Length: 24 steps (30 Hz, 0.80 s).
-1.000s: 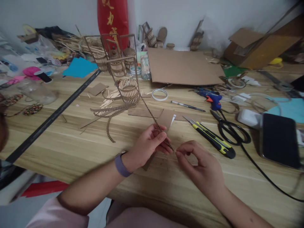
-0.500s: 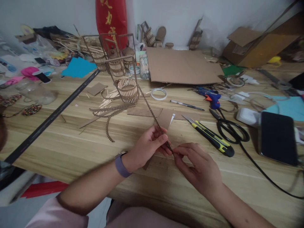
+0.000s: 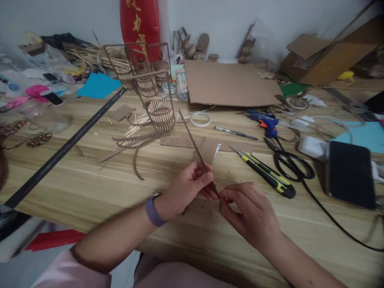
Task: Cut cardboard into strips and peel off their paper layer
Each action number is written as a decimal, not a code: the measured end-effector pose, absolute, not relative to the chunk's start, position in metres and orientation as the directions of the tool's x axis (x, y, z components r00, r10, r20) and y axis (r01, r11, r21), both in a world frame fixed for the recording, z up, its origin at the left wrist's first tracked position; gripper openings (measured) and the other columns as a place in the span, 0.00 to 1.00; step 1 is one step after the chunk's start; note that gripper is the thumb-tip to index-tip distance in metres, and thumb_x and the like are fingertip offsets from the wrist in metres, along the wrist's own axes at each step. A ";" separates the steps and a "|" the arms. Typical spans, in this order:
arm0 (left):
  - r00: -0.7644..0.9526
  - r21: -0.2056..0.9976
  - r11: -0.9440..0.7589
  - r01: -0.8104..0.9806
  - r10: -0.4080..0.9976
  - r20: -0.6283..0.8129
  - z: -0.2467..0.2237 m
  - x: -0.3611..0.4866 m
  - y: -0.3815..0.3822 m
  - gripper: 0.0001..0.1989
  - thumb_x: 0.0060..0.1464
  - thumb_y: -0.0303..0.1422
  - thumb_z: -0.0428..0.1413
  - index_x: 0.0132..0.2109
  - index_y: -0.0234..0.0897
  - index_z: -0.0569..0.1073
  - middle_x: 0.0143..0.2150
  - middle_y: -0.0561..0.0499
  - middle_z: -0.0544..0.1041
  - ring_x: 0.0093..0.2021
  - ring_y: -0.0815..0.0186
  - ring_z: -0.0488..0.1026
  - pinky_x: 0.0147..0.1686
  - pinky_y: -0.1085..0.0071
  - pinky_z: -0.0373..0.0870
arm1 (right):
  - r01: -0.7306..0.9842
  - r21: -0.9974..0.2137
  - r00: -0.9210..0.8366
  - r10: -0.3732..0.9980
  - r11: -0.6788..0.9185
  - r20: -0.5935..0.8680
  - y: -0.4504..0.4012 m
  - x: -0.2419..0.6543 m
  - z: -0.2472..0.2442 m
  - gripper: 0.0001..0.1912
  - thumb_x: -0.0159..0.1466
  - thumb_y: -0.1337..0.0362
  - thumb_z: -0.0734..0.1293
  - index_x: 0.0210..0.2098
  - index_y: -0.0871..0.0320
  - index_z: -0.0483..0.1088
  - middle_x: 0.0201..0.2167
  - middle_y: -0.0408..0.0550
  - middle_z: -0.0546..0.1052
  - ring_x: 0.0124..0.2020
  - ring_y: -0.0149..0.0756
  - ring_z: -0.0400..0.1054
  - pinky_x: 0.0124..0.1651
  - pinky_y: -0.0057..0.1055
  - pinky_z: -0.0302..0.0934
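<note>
A thin corrugated cardboard strip [image 3: 193, 141] slants from near the small stick basket [image 3: 161, 114] down to my hands. Its middle part is held between the thumb and fingers of my left hand [image 3: 192, 184], which has a watch with a purple band at the wrist. At the strip's near end, my right hand [image 3: 250, 212] pinches the tip between thumb and forefinger. Under and beyond my left hand lie flat cardboard pieces [image 3: 208, 150]. Curved corrugated strips [image 3: 137, 158] rest on the table to the left.
Right of my hands lie a yellow-black utility knife [image 3: 267, 173], black scissors [image 3: 292, 164], a pen [image 3: 235, 133], a blue glue gun [image 3: 268, 124] and a phone [image 3: 349, 174]. Behind are a tape roll [image 3: 200, 119] and a large cardboard sheet [image 3: 231, 84]; a dark strip [image 3: 69, 144] crosses the left side.
The far end of the cardboard strip has shifted slightly right, away from the basket. Both hands keep their grip, with only tiny movement.
</note>
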State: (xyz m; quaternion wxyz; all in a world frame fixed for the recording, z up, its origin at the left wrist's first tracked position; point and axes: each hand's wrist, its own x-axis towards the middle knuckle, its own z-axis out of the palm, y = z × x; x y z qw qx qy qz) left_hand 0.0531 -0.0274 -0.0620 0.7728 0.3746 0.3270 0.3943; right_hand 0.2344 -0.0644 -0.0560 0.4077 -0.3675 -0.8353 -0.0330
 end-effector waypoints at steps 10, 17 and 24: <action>0.527 0.829 0.440 -0.345 0.822 -0.217 -0.062 0.057 -0.032 0.33 0.48 0.51 0.71 0.51 0.32 0.72 0.33 0.54 0.76 0.28 0.71 0.75 0.29 0.74 0.73 | 0.663 -0.243 -0.402 0.611 0.708 0.682 -0.066 0.235 -0.053 0.09 0.64 0.75 0.64 0.36 0.53 0.65 0.27 0.40 0.76 0.29 0.30 0.71 0.36 0.31 0.62; 0.569 0.864 0.418 -0.282 0.798 -0.200 -0.055 0.058 -0.035 0.26 0.52 0.46 0.69 0.49 0.30 0.77 0.29 0.56 0.71 0.28 0.72 0.70 0.31 0.73 0.72 | 0.667 -0.258 -0.385 0.620 0.699 0.684 -0.064 0.235 -0.059 0.08 0.67 0.73 0.64 0.36 0.53 0.64 0.26 0.39 0.76 0.29 0.32 0.71 0.37 0.32 0.61; 0.490 0.822 0.451 -0.349 0.835 -0.250 -0.056 0.059 -0.035 0.28 0.43 0.44 0.74 0.43 0.33 0.72 0.29 0.56 0.74 0.28 0.71 0.73 0.27 0.74 0.73 | 0.674 -0.312 -0.333 0.653 0.669 0.680 -0.066 0.239 -0.066 0.05 0.69 0.70 0.65 0.43 0.55 0.69 0.32 0.44 0.77 0.32 0.34 0.72 0.36 0.32 0.66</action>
